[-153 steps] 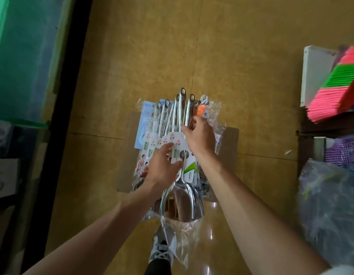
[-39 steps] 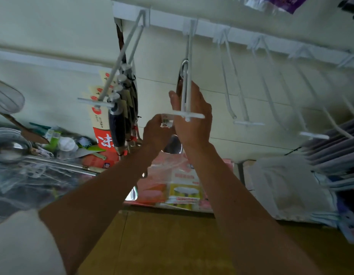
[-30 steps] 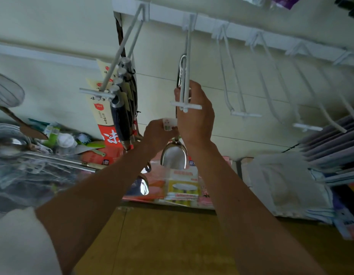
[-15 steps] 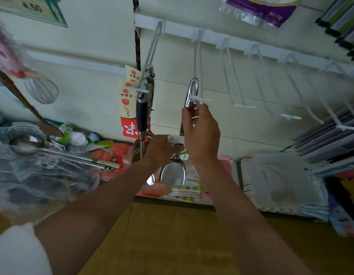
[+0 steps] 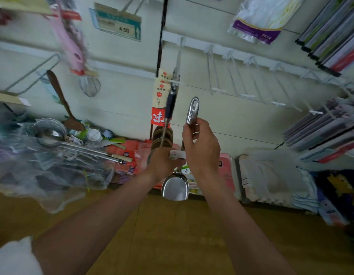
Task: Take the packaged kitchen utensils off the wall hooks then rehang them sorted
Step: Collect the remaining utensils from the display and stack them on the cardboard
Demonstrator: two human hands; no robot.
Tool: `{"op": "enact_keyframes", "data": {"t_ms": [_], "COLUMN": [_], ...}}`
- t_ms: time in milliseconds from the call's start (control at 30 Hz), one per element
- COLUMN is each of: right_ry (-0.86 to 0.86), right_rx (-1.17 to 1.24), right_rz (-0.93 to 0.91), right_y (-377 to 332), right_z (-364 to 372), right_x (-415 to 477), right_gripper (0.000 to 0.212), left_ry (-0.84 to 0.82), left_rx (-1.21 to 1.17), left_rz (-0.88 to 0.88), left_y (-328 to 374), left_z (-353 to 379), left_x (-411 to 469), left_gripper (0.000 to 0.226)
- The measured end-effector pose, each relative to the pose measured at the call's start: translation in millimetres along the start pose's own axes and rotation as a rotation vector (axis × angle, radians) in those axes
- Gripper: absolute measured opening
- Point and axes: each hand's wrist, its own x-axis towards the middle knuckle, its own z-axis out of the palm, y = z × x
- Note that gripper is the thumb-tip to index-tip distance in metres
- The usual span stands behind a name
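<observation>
I hold a steel scoop upright in front of the wall, off any hook. My right hand grips its handle just below the hanging hole. My left hand pinches the scoop's white label card lower down. The handle tip is below and left of a row of bare white wall hooks. To the left, a hook carries dark-handled utensils with red-and-cream cards.
A shelf at the left holds ladles and bagged utensils. A whisk and a wooden spoon hang at the left. Folded cloths lie on the right shelf. Flat packs hang at the upper right.
The scoop's handle hole was at the tip of a hook half a second ago; now it is lower and clear of the hooks. The view has tilted down and pulled back.
</observation>
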Motion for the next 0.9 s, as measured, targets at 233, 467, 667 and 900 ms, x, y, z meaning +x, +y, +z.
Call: {"op": "enact_keyframes", "data": {"t_ms": [233,467,667,900], "right_ry": [-0.022,-0.172,-0.261,-0.400], "right_rx": [0.060,0.200,0.288,0.380], "right_rz": [-0.123,-0.324,-0.529,-0.718], "right_y": [-111,-248,-339,-422], "right_z": [45,122,183,235], "right_x": [-34,-77,-107,-155], "right_gripper": [0.022,0.030,0.034,0.030], "left_ry": [0.176,0.390,0.586,0.893], "left_rx": [0.021,0.096,0.095,0.077], "left_rz": [0.008,0.059,-0.001,-0.035], "left_y": [4,0,-19,-50], "left_z": [-109,-264,-359,-430], "left_x": [-76,-159,-216,-281], "left_gripper": [0.005,0.017,0.011,0.030]}}
